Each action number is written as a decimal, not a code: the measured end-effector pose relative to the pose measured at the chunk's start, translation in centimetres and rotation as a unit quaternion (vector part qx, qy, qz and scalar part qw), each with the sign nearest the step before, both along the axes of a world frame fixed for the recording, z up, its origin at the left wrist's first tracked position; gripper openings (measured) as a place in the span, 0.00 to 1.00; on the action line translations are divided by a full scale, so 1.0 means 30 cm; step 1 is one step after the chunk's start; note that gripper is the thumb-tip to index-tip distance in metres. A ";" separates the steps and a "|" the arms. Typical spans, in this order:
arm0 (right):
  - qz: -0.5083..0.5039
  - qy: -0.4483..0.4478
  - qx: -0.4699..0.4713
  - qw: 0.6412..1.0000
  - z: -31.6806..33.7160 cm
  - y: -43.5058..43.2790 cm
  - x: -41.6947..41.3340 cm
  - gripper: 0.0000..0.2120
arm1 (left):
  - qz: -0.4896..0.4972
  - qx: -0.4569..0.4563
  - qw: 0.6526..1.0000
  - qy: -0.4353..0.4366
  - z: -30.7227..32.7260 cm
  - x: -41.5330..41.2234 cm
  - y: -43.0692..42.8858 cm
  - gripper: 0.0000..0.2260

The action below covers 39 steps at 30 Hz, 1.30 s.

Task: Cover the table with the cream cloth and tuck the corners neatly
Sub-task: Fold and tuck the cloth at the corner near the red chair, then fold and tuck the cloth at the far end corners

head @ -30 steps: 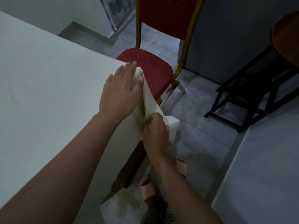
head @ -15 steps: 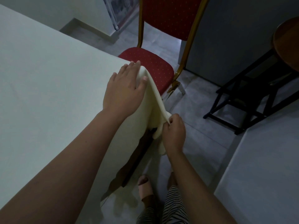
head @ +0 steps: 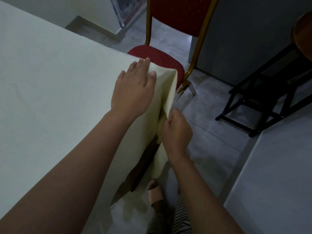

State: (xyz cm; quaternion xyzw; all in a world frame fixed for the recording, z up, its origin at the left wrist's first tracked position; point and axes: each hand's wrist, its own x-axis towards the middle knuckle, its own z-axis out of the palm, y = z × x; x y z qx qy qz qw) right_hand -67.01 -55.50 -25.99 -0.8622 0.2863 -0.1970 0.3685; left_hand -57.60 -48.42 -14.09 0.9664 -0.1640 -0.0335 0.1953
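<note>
The cream cloth [head: 55, 92] lies spread over the table and fills the left of the view. My left hand [head: 133, 92] rests flat, fingers apart, on the cloth at the table's near right corner. Just below and to the right, my right hand [head: 175, 130] is shut on a fold of the hanging cloth and holds it taut against the corner. The cloth's tail droops past the hand toward the floor. A dark table leg [head: 143, 168] shows beneath the lifted cloth.
A red chair [head: 162, 59] with a gold frame stands close behind the corner. A black folding stand [head: 263, 100] and a round wooden top [head: 303, 36] are at the right. A grey surface [head: 276, 183] fills the lower right. My sandalled foot [head: 154, 191] is on the tiled floor.
My right hand has shifted along the hanging cloth, out to the right and then back toward the corner, pulling the fold tighter. My left hand stays pressed on the corner.
</note>
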 end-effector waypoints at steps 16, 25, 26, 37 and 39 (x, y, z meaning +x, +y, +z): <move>0.272 0.299 -0.002 0.914 -0.206 0.024 -0.178 0.16 | 0.046 -0.172 0.983 0.053 0.103 -0.120 0.087 0.22; 0.282 0.278 -0.065 0.916 0.176 -0.077 -0.180 0.06 | 0.198 -0.119 0.972 -0.034 0.083 -0.407 0.402 0.25; 0.273 0.253 -0.069 0.926 0.207 -0.074 -0.167 0.08 | 0.217 -0.102 0.970 -0.034 0.069 -0.425 0.429 0.25; 0.430 0.047 -0.110 0.895 0.521 0.315 -0.105 0.12 | 0.441 -0.073 0.893 -0.052 0.024 -0.711 0.697 0.23; 0.505 0.024 -0.139 0.852 0.546 0.400 -0.126 0.11 | 0.500 -0.089 0.859 -0.064 0.006 -0.811 0.741 0.23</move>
